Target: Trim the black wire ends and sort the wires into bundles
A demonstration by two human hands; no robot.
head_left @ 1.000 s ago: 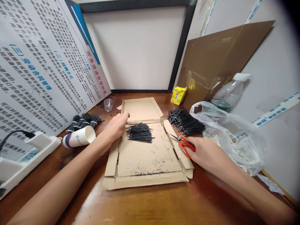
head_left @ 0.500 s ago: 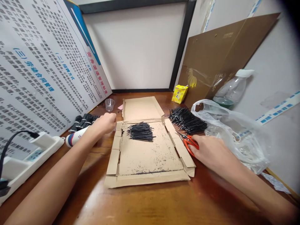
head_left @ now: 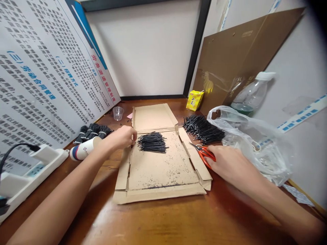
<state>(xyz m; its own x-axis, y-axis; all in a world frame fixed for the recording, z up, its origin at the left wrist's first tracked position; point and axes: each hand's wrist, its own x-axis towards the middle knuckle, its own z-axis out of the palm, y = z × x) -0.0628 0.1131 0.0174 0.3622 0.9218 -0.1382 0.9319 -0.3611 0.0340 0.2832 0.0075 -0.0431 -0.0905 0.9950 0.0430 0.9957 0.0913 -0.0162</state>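
A flattened cardboard tray (head_left: 163,170) lies on the wooden table with a small heap of short black wire pieces (head_left: 152,142) at its far end. My left hand (head_left: 122,137) sits at the tray's left flap beside that heap, fingers curled into a pinch; what they hold is too small to see. My right hand (head_left: 224,162) rests on the table at the tray's right edge, wrapped round the red handles of a pair of scissors (head_left: 203,153). A larger pile of black wire pieces (head_left: 203,130) lies just beyond the scissors.
A paper cup (head_left: 83,150) lies on its side at the left, with tied black wire bundles (head_left: 92,132) behind it and a white power strip (head_left: 28,170) nearer me. A clear plastic cup (head_left: 118,113), yellow packet (head_left: 194,100), plastic bag (head_left: 252,143), bottle (head_left: 251,95) and leaning cardboard (head_left: 237,58) stand around.
My left hand went left towards the paper cup, then came back to the tray's left flap beside the heap. My right hand stayed on the scissors.
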